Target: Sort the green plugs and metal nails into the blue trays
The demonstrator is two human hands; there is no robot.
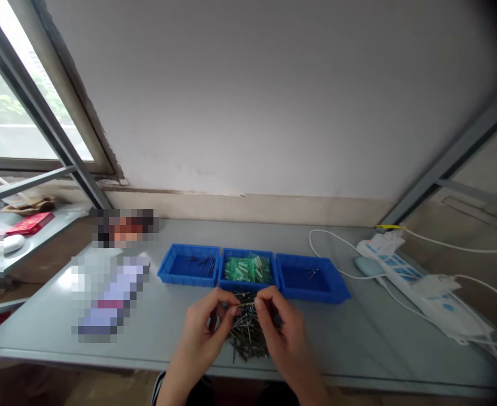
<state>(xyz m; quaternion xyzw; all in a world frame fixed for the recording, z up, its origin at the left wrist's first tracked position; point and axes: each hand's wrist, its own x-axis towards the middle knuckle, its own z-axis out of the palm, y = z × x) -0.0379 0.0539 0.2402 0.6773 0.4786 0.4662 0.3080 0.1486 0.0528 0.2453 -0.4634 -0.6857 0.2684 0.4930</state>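
My left hand (212, 318) and my right hand (278, 321) meet over the front middle of the table. Between their fingertips they pinch a thin metal screw (245, 304), held roughly level; its fine detail is too small to make out. Right below lies a heap of loose screws (248, 335), partly hidden by both hands. Behind the heap stand three blue trays in a row. A few screws lie in the left tray (167, 276), and a few more in the right tray (337, 285). The middle tray (248, 252) holds green-tinted packets (248, 269) with pale pieces inside.
On the grey table (155, 332), a blurred-out purple item (113, 299) lies at the left. Another blurred item (125, 226) is behind it. At the right, a white power strip (404, 270) has plugs and white cables (316, 239). Metal frame posts and a wall bound the space.
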